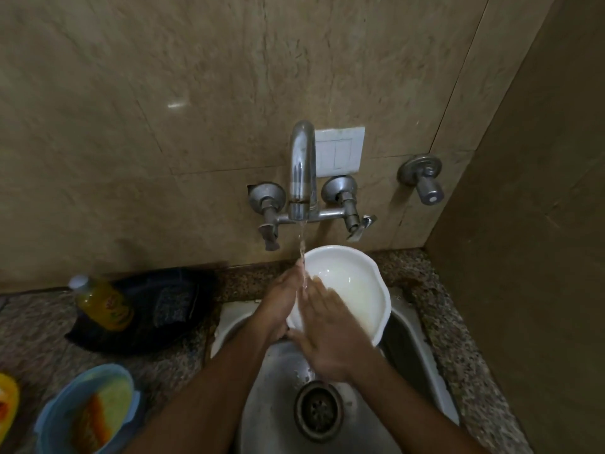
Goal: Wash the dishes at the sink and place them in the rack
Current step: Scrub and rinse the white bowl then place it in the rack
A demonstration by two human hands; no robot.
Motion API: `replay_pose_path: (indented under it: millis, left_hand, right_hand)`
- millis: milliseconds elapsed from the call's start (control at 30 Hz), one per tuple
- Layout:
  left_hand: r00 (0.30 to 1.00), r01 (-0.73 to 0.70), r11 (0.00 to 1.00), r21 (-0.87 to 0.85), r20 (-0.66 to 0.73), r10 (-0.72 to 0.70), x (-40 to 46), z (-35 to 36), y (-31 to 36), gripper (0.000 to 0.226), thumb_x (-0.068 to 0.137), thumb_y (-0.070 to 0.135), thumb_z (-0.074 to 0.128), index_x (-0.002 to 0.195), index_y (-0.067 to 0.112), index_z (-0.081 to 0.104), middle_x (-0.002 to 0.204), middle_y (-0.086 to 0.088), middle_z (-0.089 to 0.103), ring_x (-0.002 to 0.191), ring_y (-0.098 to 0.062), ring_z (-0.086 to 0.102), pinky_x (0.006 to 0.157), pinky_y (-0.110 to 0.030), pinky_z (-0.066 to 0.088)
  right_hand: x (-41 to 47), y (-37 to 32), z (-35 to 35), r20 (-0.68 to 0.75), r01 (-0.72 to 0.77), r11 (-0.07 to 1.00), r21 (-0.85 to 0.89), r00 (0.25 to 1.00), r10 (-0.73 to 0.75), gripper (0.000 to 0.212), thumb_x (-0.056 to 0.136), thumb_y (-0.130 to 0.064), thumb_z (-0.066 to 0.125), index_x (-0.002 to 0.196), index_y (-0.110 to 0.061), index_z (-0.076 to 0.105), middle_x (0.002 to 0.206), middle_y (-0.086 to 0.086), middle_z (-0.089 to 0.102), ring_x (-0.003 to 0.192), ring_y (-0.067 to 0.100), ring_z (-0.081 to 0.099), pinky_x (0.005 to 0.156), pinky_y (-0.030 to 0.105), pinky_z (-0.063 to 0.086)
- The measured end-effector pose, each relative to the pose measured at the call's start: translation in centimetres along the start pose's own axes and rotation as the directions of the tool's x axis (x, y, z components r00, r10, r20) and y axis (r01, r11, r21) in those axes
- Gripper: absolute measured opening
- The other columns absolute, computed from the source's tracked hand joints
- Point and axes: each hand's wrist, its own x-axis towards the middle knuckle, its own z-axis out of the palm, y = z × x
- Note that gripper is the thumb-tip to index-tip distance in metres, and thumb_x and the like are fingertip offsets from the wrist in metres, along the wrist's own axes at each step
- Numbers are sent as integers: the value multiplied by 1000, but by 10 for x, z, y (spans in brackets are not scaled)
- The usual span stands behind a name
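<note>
A white bowl (pixel 357 286) is tilted over the steel sink (pixel 271 398), under water running from the tap (pixel 302 168). My left hand (pixel 281 303) grips the bowl's left rim from behind, its fingertips in the stream. My right hand (pixel 324 332) lies with straight fingers across the bowl's near rim and inside wall. The hands hide the bowl's lower left edge.
A yellow bottle (pixel 101 303) stands on a dark cloth (pixel 157 309) left of the sink. A blue bowl (pixel 85 407) holding sponges sits at the lower left on the granite counter (pixel 29 332). Tap handles (pixel 353 221) and a wall valve (pixel 422 178) jut from the tiled wall. A side wall closes the right.
</note>
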Motion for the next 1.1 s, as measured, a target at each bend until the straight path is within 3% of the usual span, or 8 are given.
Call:
replay_pose_path:
  millis: [100, 200, 333, 500, 633, 767, 900, 1100]
  left_hand:
    - [999, -34, 999, -22, -6, 33, 4, 0, 2, 38, 96, 50, 52, 112, 20, 71, 94, -6, 77, 85, -21, 74, 74, -33, 58]
    - [999, -49, 998, -40, 5, 49, 4, -1, -1, 40, 97, 47, 52, 113, 16, 70, 95, -6, 77, 87, -21, 74, 77, -34, 59]
    - [996, -84, 996, 22, -8, 84, 3, 7, 11, 37, 96, 47, 54, 105, 16, 72, 81, 0, 77, 72, -12, 73, 62, -24, 56]
    - [998, -56, 998, 24, -29, 56, 2, 10, 7, 39, 94, 52, 54, 102, 20, 74, 95, -8, 77, 91, -26, 73, 83, -40, 59]
    - [996, -67, 997, 49, -54, 70, 5, 12, 12, 41, 89, 56, 59, 95, 19, 76, 88, -7, 77, 84, -26, 73, 79, -39, 58]
    - [988, -118, 983, 137, -81, 130, 2, 7, 15, 37, 92, 54, 56, 92, 22, 75, 88, -3, 77, 88, -22, 72, 83, -39, 57]
    - [980, -166, 953, 253, -64, 188, 2, 6, 26, 33, 93, 50, 57, 83, 22, 73, 80, 2, 73, 78, -15, 68, 73, -30, 53]
    - [968, -195, 925, 325, -90, 236, 0, 2, 25, 35, 94, 49, 56, 78, 22, 71, 77, 0, 73, 74, -15, 67, 70, -29, 51]
  right_hand:
    - [-18, -8, 9, 71, 77, 993, 92, 994, -84, 78, 99, -56, 29, 158, -19, -5, 165, -2, -11, 151, 11, -12, 123, 38, 4]
    - [-19, 21, 10, 45, 93, 992, -87, 995, -89, 72, 100, -54, 23, 158, -17, 1, 165, -1, -8, 151, 11, -11, 123, 43, 6]
    - [-17, -7, 18, 7, 31, 995, 96, 999, -32, 81, 99, -58, 27, 157, -15, -8, 164, -1, -16, 150, 12, -18, 123, 35, -5]
    - [-21, 23, 10, -8, 33, 998, -46, 999, -34, 72, 100, -57, 14, 158, -18, -5, 164, -3, -13, 150, 12, -14, 123, 44, 4]
    - [-25, -5, 18, 21, 47, 990, 129, 998, -51, 79, 98, -55, 28, 157, -18, -9, 162, -4, -19, 149, 10, -18, 122, 34, -7]
    - [-30, 18, 19, 6, 83, 996, -20, 997, -83, 73, 99, -52, 30, 158, -22, -1, 164, -8, -9, 150, 7, -10, 123, 37, -1]
    - [-33, -3, 34, 19, 75, 986, 146, 997, -78, 77, 98, -53, 32, 158, -19, -4, 164, -6, -12, 150, 7, -15, 122, 34, -7]
    - [-32, 2, 38, -67, 78, 994, 75, 995, -73, 78, 96, -48, 40, 158, -15, 8, 165, 0, -2, 152, 13, -5, 122, 37, 2]
